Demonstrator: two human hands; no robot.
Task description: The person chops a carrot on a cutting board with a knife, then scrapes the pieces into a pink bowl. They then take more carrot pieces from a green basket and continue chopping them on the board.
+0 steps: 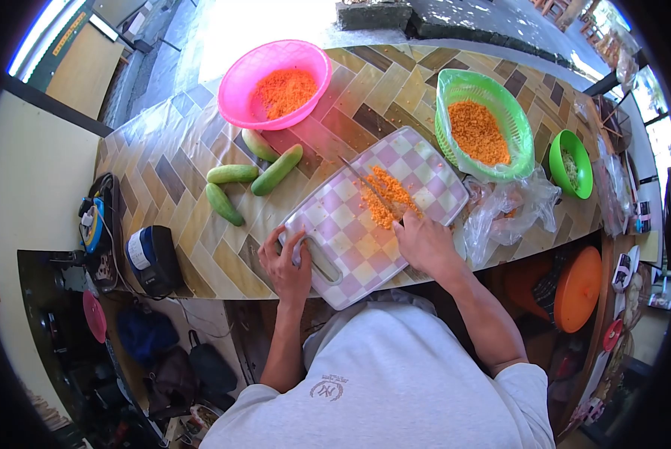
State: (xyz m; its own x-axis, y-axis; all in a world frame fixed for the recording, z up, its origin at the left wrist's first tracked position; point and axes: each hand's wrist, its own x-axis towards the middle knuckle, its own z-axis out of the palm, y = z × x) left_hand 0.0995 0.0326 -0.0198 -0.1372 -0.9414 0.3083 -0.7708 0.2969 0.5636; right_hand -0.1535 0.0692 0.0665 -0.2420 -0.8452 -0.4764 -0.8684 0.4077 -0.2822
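Note:
My right hand (427,243) is closed around the handle of a knife (367,182), its blade lying slantwise across finely chopped orange bits, which look like carrot (384,196). These bits are heaped on a pink-and-white checkered cutting board (334,224). At the board's near left corner, by its handle slot, my left hand (285,262) rests with fingers apart, touching the edge. Several green cucumbers (277,170) lie on the table left of the board. A pink bowl (231,101) behind them contains more orange bits.
Right of the board stands a green basket (519,123) lined with plastic, full of orange bits. A crumpled plastic bag (511,213) lies in front of it. Farther right is a small green bowl (584,172) with pale green shreds. A black device (154,260) sits at the table's left edge.

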